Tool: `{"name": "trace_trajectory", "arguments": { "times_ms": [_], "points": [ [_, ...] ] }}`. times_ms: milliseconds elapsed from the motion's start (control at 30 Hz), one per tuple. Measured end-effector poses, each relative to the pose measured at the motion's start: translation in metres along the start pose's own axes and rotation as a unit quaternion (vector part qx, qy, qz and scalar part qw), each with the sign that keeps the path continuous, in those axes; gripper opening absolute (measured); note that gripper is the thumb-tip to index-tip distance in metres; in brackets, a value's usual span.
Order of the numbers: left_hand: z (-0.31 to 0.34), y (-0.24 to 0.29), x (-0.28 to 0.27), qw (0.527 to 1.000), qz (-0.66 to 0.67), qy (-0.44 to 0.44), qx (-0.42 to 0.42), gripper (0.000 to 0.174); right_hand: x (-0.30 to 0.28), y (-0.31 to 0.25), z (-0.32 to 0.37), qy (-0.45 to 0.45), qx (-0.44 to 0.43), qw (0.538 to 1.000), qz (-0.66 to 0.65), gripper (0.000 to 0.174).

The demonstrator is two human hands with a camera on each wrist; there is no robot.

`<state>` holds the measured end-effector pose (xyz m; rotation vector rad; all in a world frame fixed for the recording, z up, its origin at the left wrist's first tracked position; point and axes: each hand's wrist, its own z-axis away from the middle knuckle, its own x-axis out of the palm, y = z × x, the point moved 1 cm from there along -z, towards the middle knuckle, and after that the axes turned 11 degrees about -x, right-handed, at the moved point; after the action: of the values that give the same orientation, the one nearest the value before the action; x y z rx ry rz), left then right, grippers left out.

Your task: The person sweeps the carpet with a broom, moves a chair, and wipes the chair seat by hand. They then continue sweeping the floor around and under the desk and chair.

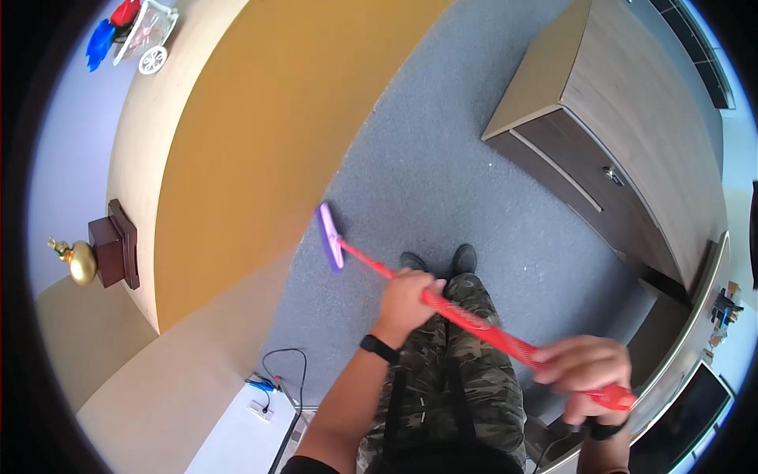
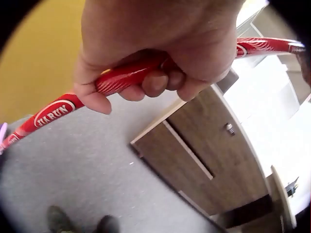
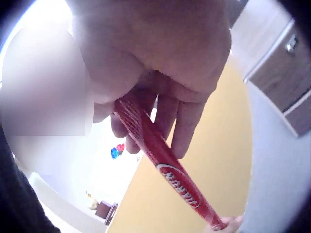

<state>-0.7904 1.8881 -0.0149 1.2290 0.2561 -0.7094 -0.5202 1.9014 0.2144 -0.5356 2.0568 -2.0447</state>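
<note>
A broom with a red handle (image 1: pixel 482 325) slants across the front of the body in the head view. Its narrow purple-and-pink head (image 1: pixel 329 237) is down on the grey carpet, close along the base of a yellow panel. Partway down the handle, my left hand (image 1: pixel 409 302) grips it with fingers wrapped round. Near the handle's top end, my right hand (image 1: pixel 584 371) holds it, the red tip showing past the palm. Both wrist views show the handle (image 2: pixel 126 75) running through curled fingers; white lettering is printed on it.
The yellow panel (image 1: pixel 260 134) borders the carpet (image 1: pixel 426 182) on the left. A wooden cabinet (image 1: pixel 576 170) with a lock stands at right. A black cable (image 1: pixel 304 371) loops near a white surface at lower left. Two dark shoes (image 1: pixel 464 259) stand just beyond the left hand.
</note>
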Motion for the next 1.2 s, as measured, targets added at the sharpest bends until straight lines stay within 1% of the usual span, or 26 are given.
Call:
{"name": "trace_trajectory", "arguments": {
  "times_ms": [67,133,200,233,300,333,367,433,467,533,600,633,667,733,767,833,867,900,933,967,1000,1067,1100,1133,1167,1200],
  "points": [
    [0.003,0.049,-0.006,1.000,0.003,0.015,0.006,0.037,-0.034,-0.018,0.013,-0.110,-0.128,0.985,0.028,0.038],
    [0.019,0.074,-0.017,1.000,0.011,0.002,0.000,0.037,-0.024,-0.052,0.015,-0.032,-0.090,0.994,0.062,0.051],
    [0.043,0.075,-0.026,0.999,0.006,-0.024,-0.034,0.038,-0.019,-0.045,0.015,-0.025,-0.087,0.996,0.025,0.050],
    [0.057,0.063,-0.030,0.998,-0.014,-0.033,-0.053,0.038,-0.016,-0.036,0.016,-0.018,-0.083,0.996,-0.011,0.050],
    [0.084,0.011,-0.034,0.995,-0.039,-0.042,-0.082,0.038,0.021,-0.011,0.004,0.041,-0.027,0.996,-0.077,0.044],
    [0.090,-0.019,-0.034,0.994,-0.045,-0.045,-0.089,0.039,0.031,0.005,-0.001,-0.014,0.018,0.994,-0.110,0.042],
    [0.086,-0.040,-0.035,0.994,-0.044,-0.049,-0.085,0.039,0.039,0.020,-0.008,-0.078,0.028,0.994,-0.078,0.039],
    [0.076,-0.062,-0.036,0.992,-0.067,-0.084,-0.060,0.038,0.044,0.026,-0.012,-0.109,0.023,0.993,-0.027,0.037],
    [0.063,-0.062,-0.024,0.995,-0.059,-0.059,-0.047,0.038,0.038,0.020,-0.012,-0.121,0.011,0.993,-0.010,0.037],
    [0.024,-0.021,-0.003,0.999,-0.027,-0.034,-0.015,0.037,0.018,-0.006,-0.008,-0.090,0.015,0.995,0.044,0.035],
    [-0.013,0.033,0.007,0.999,0.025,-0.006,0.036,0.040,-0.009,-0.039,-0.001,-0.060,-0.014,0.994,0.094,0.035],
    [-0.017,0.058,0.007,0.999,0.016,0.000,0.034,0.038,-0.012,-0.057,0.004,-0.036,-0.036,0.988,0.143,0.037],
    [-0.016,0.076,0.005,0.998,0.039,-0.012,0.045,0.038,-0.017,-0.073,0.009,-0.010,-0.058,0.980,0.190,0.046],
    [-0.006,0.105,-0.009,0.997,0.061,-0.012,0.048,0.038,-0.041,-0.092,0.013,-0.114,-0.137,0.972,0.154,0.045],
    [0.003,0.108,-0.014,0.997,0.058,-0.011,0.049,0.038,-0.058,-0.096,0.011,-0.213,-0.169,0.954,0.130,0.038],
    [0.024,0.105,-0.026,1.000,-0.001,-0.021,0.015,0.033,-0.051,-0.090,0.003,-0.201,-0.150,0.963,0.097,0.035],
    [0.035,0.090,-0.028,1.000,-0.001,-0.021,-0.003,0.036,-0.040,-0.081,0.000,-0.192,-0.130,0.971,0.066,0.033],
    [0.045,0.072,-0.030,0.999,0.010,-0.022,-0.030,0.038,-0.015,-0.061,-0.002,-0.095,-0.092,0.991,0.005,0.033],
    [0.056,0.042,-0.024,1.000,0.003,-0.005,-0.028,0.040,0.010,-0.041,-0.003,0.006,-0.052,0.997,-0.057,0.033],
    [0.067,0.007,-0.018,0.998,-0.029,-0.023,-0.053,0.043,0.015,-0.031,-0.014,-0.072,-0.019,0.997,-0.010,0.034],
    [0.064,-0.001,-0.013,0.998,-0.030,-0.030,-0.051,0.043,0.017,-0.021,-0.023,-0.149,0.014,0.988,0.037,0.036],
    [0.059,-0.012,-0.007,0.996,-0.019,-0.065,-0.055,0.042,0.019,-0.014,-0.020,-0.125,0.009,0.991,0.047,0.037],
    [0.047,-0.010,0.011,0.999,0.004,-0.035,-0.018,0.044,0.010,-0.027,-0.022,-0.125,0.012,0.989,0.072,0.035],
    [0.027,0.013,0.017,0.999,0.042,-0.013,0.008,0.044,0.002,-0.039,-0.020,-0.129,0.016,0.987,0.096,0.035],
    [0.012,0.030,0.023,0.998,0.057,-0.027,0.013,0.042,-0.003,-0.046,-0.011,-0.069,0.004,0.986,0.149,0.045],
    [0.000,0.055,0.022,0.998,0.050,-0.031,0.025,0.042,-0.013,-0.053,0.001,-0.016,-0.036,0.992,0.122,0.045]
  ]
}}
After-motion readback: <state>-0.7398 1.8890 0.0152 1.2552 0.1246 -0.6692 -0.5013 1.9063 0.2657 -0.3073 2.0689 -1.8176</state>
